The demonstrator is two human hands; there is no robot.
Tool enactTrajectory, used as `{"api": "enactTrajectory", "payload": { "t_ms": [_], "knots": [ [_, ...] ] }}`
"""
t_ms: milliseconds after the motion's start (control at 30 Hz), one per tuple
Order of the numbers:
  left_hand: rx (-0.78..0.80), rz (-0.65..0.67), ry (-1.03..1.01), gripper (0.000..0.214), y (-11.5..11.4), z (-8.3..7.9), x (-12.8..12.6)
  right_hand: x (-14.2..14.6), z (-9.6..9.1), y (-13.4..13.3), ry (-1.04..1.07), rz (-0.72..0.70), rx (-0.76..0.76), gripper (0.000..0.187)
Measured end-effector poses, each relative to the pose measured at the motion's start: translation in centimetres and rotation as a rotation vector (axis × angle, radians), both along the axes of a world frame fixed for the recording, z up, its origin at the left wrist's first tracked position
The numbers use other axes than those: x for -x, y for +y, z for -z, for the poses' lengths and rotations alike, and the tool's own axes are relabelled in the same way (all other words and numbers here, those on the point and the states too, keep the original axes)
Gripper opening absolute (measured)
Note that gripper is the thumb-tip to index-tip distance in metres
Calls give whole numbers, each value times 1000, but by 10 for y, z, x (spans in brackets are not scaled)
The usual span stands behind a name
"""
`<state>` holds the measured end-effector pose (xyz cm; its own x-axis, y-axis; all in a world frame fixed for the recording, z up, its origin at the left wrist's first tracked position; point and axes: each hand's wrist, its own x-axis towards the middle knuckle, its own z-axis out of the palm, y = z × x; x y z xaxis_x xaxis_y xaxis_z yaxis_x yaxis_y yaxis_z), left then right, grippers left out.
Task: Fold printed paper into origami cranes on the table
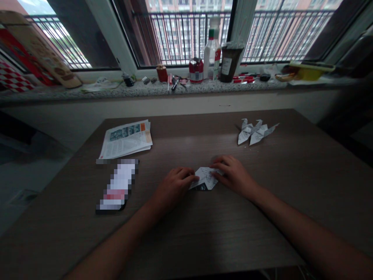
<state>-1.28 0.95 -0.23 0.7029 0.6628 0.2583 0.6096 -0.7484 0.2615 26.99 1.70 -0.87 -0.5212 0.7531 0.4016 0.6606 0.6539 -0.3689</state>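
Note:
A small folded piece of printed paper [204, 175] lies on the brown table in front of me, with a dark printed patch along its near edge. My left hand [177, 182] grips its left end, thumb and fingers closed together there. At the other end, my right hand [233, 173] pinches the right side of the paper between thumb and fingers. Part of each end is hidden under the fingertips. Farther back on the right stand folded paper cranes [253, 131], made from similar printed paper and close against each other.
A stack of printed sheets [128, 138] lies at the table's back left. Nearer, a phone [118, 186] has its screen blurred out. On the windowsill [101, 93] stand a red can [196, 70], a glass bottle [208, 54], a dark cup [230, 62] and a yellow container [310, 72].

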Motion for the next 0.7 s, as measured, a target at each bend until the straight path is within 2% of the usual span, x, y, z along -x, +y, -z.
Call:
{"api": "enactTrajectory", "payload": {
  "t_ms": [100,300,467,700],
  "knots": [
    [-28,-20,23,30,-2,1,-2,3,-5,-9,27,-23,30,18],
    [1,-107,30,32,-9,1,-7,9,-8,-24,17,-108,186,18],
    [33,-100,-4,19,-9,2,-7,8,-7,-22,-42,-83,164,19],
    [74,-4,-69,28,-10,2,-9,3,1,-13,-36,-27,95,26]
  ]
}}
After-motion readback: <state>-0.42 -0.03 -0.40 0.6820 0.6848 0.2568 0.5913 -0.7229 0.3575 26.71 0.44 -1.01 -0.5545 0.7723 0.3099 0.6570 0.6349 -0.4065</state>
